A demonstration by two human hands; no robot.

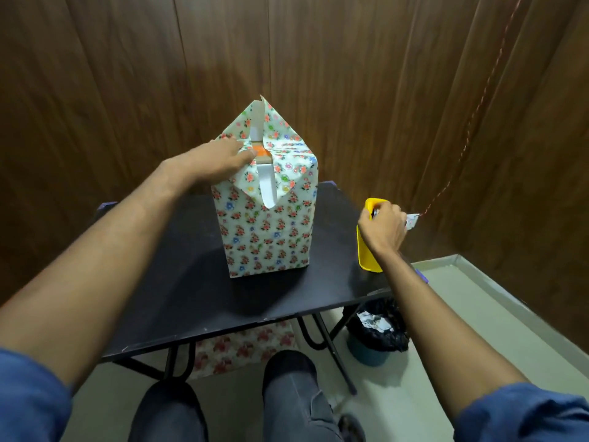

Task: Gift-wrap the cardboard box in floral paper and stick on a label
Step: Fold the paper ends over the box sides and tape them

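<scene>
We see the box point(267, 224) in floral paper upright on the black table point(178, 291). Our left hand point(216, 159) presses flat on its folded top; our right hand point(384, 229) grips something small beside a yellow container point(366, 256).

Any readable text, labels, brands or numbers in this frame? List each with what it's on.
None can be read.
Wrapped box: floral print only, no lettering.
Yellow container: no visible marking.
Small item in the right hand: too blurred to tell.
</scene>
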